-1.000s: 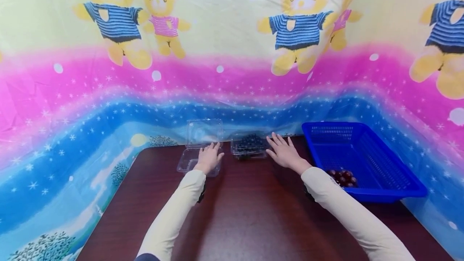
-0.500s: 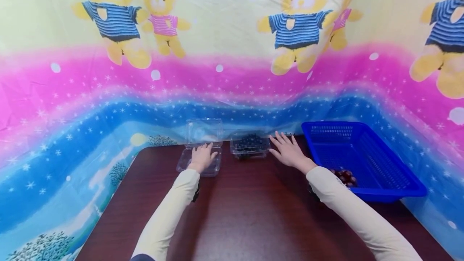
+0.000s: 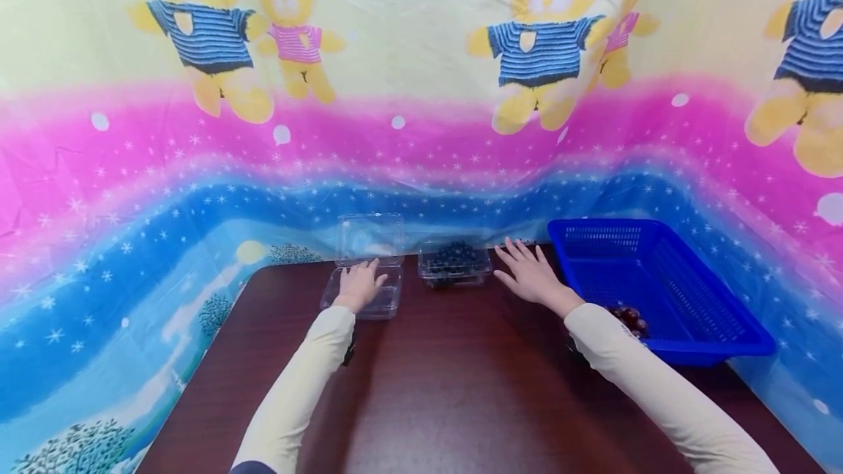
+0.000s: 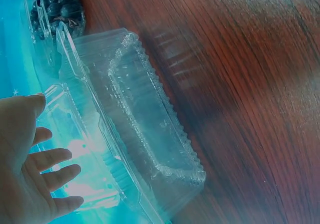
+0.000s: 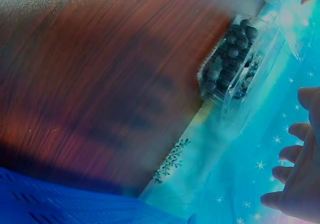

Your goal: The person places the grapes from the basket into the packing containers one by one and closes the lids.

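My left hand hovers over a clear plastic clamshell box, fingers spread and holding nothing. That box stands at the table's far edge with its lid raised; in the left wrist view its ridged tray lies beyond the fingertips. To its right sits a second clear clamshell full of dark round fruit like grapes, its lid apparently down. Just right of that box is my right hand, fingers fanned out, gripping nothing. The right wrist view puts the hand apart from the fruit box.
A blue plastic basket occupies the table's right side, with several dark red round fruits in its near left corner, partly hidden by the right sleeve. A bear-patterned cloth hangs behind the brown table.
My left hand has drifted left and slightly towards me over the raised-lid clamshell. My right hand has moved right, away from the fruit box. The boxes and basket have stayed put.
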A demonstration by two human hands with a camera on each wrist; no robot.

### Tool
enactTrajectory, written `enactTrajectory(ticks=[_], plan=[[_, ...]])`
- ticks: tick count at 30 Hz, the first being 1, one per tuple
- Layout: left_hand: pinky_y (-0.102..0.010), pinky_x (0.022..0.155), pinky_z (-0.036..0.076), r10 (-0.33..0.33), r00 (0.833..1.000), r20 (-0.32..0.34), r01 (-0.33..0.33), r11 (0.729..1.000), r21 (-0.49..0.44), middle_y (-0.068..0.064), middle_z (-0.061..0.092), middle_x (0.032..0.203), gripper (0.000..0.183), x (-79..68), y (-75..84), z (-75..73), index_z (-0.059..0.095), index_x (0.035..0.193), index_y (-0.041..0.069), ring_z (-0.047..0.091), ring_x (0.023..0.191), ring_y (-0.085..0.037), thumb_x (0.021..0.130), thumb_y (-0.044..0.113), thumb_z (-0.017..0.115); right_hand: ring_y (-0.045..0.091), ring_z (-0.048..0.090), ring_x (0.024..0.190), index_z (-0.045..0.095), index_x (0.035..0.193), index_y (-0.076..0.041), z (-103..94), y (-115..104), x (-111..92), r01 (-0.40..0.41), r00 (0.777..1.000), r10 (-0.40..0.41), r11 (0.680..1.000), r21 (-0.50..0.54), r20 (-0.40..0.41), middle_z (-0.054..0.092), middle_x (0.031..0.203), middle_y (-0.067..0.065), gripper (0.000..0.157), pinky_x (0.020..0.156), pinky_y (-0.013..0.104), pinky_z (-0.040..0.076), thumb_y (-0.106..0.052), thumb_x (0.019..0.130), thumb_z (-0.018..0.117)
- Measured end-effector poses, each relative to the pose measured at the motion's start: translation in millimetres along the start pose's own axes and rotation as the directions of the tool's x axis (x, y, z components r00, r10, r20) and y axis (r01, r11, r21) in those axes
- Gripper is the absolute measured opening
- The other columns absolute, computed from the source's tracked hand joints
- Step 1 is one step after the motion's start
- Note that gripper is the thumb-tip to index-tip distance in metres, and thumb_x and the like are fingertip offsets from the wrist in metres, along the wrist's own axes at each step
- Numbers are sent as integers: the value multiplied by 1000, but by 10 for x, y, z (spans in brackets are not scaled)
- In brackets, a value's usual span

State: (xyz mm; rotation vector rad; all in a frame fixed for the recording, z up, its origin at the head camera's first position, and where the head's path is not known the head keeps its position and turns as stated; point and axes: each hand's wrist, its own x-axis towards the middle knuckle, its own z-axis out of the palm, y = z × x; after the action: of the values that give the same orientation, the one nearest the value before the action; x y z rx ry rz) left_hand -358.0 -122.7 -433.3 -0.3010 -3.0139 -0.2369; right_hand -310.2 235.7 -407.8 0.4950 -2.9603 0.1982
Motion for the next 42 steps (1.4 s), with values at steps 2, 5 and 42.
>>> enactTrajectory(ticks=[2, 5, 42], plan=[[-58, 107, 24, 1, 1000, -5, -1, 1000, -2, -19, 45, 138, 55, -1, -22, 5, 38, 142, 9, 40, 127, -39, 96, 39, 46, 34, 7, 142, 23, 148, -15, -17, 12, -4, 1, 1000, -1, 1000, 2, -4, 12, 154, 15, 60, 110, 61, 5, -43, 98, 38], [-59, 107, 25, -2, 1000, -7, 2, 1000, 1, -19, 45, 138, 55, -1, -62, 25, 38, 142, 9, 41, 127, -39, 96, 39, 45, 35, 7, 142, 23, 148, -15, -37, 34, -15, 2, 1000, -2, 1000, -3, -3, 12, 154, 15, 60, 110, 62, 5, -43, 98, 39], [-57, 90, 43, -135, 991, 17, 135, 990, -50, -26, 44, 134, 61, -111, -492, -4, 35, 140, -4, 45, 118, -44, 97, 39, 44, 40, 7, 140, 24, 147, -10, -113, 368, -286, -48, 999, 48, 998, 37, 3, 13, 153, 21, 63, 107, 65, 0, -42, 97, 43]])
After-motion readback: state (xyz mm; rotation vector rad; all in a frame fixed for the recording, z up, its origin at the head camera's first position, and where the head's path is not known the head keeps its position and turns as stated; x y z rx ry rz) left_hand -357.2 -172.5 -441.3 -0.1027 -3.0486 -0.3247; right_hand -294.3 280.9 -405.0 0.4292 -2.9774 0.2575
